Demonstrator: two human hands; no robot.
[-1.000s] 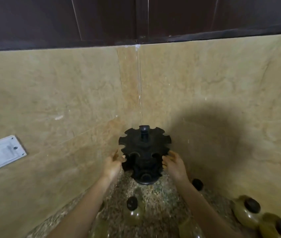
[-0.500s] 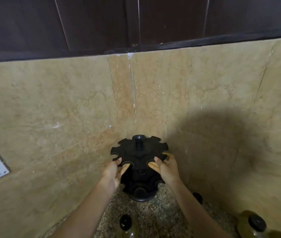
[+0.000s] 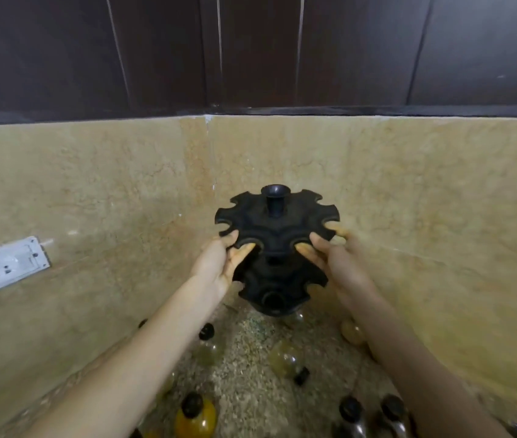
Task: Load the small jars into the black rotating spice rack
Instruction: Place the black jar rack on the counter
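Left hand (image 3: 219,263) and right hand (image 3: 329,260) each pinch the top-tier rim of the black spice rack (image 3: 276,229) from opposite sides. It is upright at the worktop's (image 3: 244,358) back corner. The small jars (image 3: 195,415) lie toward the front edge, behind both wrists and roughly equally near either hand.

The rack (image 3: 277,248) stands in the corner, jars (image 3: 194,415) before it.

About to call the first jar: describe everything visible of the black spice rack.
The spice rack is matte black, plastic-looking: two notched discs with open-edged slots on a central post with a flared knob, over a round base. Visible slots are empty. It is upright in the wall corner. The left hand and right hand grip the top disc's opposite sides.
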